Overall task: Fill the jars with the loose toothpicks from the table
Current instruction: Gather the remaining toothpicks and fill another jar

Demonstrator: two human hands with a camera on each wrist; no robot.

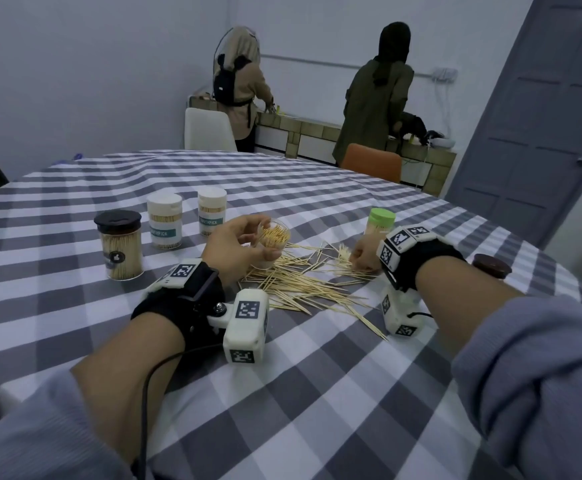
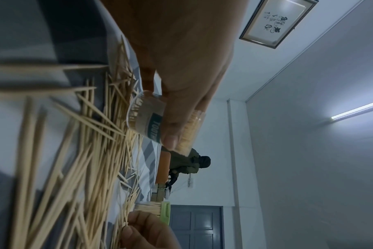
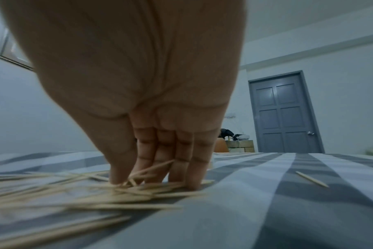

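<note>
Both hands are engaged at the pile. An open jar (image 1: 271,244) is grasped by the left hand (image 1: 237,249), thumb and fingers curled round its wall, and is held just above the near edge of the loose toothpicks (image 1: 303,282). Its mouth is tilted up and toward the right hand, seemingly so that a bundle can be slid in lengthwise; the sticks already inside lie along the jar's long axis, tips toward the mouth.

At the far right of the pile the right hand (image 1: 365,254) is pressed down, fingers (image 3: 181,161) and thumb closed together on a small bunch of toothpicks, evidently to be gathered parallel before lifting. The loose sticks lie flat on the checked tablecloth (image 1: 317,393), mostly fanned crosswise between the two hands. Four capped jars stand beyond: black-lidded (image 1: 119,244), two white-lidded (image 1: 165,220) and (image 1: 212,211), and green-lidded (image 1: 379,221).
</note>
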